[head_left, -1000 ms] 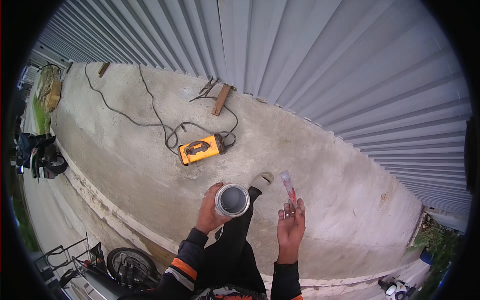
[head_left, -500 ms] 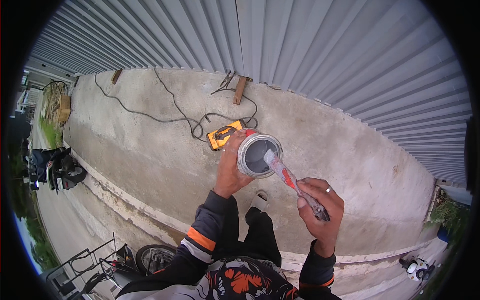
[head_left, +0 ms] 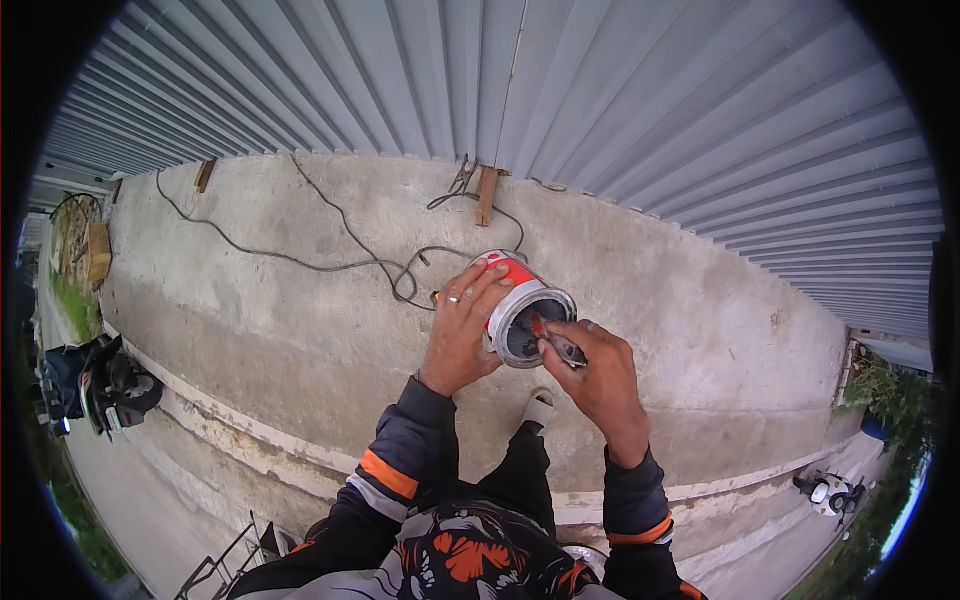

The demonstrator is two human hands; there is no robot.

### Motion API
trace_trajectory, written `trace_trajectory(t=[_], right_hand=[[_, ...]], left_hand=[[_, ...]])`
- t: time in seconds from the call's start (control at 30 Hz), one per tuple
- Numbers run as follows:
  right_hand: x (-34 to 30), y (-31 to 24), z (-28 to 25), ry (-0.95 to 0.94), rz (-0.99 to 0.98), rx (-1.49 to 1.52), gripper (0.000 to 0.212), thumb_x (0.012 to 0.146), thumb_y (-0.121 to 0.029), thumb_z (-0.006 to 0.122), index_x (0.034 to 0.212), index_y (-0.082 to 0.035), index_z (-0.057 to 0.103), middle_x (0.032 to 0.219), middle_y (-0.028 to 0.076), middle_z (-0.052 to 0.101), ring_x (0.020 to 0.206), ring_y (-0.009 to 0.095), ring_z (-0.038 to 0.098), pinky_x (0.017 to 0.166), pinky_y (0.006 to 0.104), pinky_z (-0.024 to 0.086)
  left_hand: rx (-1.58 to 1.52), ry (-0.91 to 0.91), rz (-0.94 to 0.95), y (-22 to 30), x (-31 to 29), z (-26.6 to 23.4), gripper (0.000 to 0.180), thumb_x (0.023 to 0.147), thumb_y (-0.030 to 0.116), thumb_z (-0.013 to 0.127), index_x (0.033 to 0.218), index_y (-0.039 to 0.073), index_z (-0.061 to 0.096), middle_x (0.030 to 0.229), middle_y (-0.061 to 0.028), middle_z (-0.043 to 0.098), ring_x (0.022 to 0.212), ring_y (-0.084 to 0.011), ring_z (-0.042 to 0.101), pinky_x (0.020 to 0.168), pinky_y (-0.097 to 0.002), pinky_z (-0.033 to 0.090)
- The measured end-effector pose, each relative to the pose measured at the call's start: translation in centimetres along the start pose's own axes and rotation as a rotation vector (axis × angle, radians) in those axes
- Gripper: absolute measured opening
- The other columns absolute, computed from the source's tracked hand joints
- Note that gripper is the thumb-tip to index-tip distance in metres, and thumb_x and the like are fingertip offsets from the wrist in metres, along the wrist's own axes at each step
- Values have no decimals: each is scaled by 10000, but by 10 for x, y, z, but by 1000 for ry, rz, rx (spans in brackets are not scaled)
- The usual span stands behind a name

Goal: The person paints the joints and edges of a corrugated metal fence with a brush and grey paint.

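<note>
My left hand is wrapped round a red and white paint can, which tilts with its open mouth toward me and to the right. Grey paint coats the inside of the can. In my right hand is a paintbrush, gripped by its paint-smeared handle. The brush reaches down into the can, so its bristles are hidden inside. A ring shows on a finger of my left hand.
Black cables snake over the concrete floor beyond the can. A wood block and a clamp lie by the grey corrugated metal wall. Motorbikes stand left and right.
The can has shifted right and tipped further over. My right hand has moved up and left, pushing the brush deeper into the can. The yellow case is now almost wholly hidden.
</note>
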State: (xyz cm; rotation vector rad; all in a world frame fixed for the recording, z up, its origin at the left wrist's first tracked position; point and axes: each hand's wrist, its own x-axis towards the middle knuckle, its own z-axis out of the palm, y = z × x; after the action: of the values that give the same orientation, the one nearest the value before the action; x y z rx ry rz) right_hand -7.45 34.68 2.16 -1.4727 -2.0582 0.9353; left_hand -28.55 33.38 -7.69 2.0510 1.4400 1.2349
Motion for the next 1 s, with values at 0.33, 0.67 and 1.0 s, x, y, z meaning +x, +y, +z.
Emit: trace_trajectory(t=[0.33, 0.67, 1.0], right_hand=[[21, -14, -2, -135, -136, -23, 389, 903, -46, 733, 1288, -90, 702, 1020, 201, 689, 879, 386, 721, 782, 442, 595], [12, 8, -40, 9, -108, 52, 371, 970, -163, 740, 1340, -128, 737, 1011, 128, 643, 843, 288, 701, 763, 384, 583], [-16, 48, -93, 216, -136, 61, 410, 912, -52, 776, 1317, -100, 731, 973, 96, 663, 800, 225, 720, 750, 343, 600]], left_hand=[[43, -65, 20, -44, 34, -22, 1025, 636, 233, 987, 1498, 67, 458, 1561, -171, 518, 1473, -442, 459, 1195, -572, 366], [24, -99, -6, -12, 73, 11, 1001, 650, 292, 1005, 1463, 57, 472, 1389, -178, 618, 1329, -386, 568, 1163, -483, 408], [-85, -215, -43, 37, 115, 55, 964, 655, 250, 969, 1467, 66, 484, 1428, -181, 585, 1343, -402, 555, 1140, -498, 438]])
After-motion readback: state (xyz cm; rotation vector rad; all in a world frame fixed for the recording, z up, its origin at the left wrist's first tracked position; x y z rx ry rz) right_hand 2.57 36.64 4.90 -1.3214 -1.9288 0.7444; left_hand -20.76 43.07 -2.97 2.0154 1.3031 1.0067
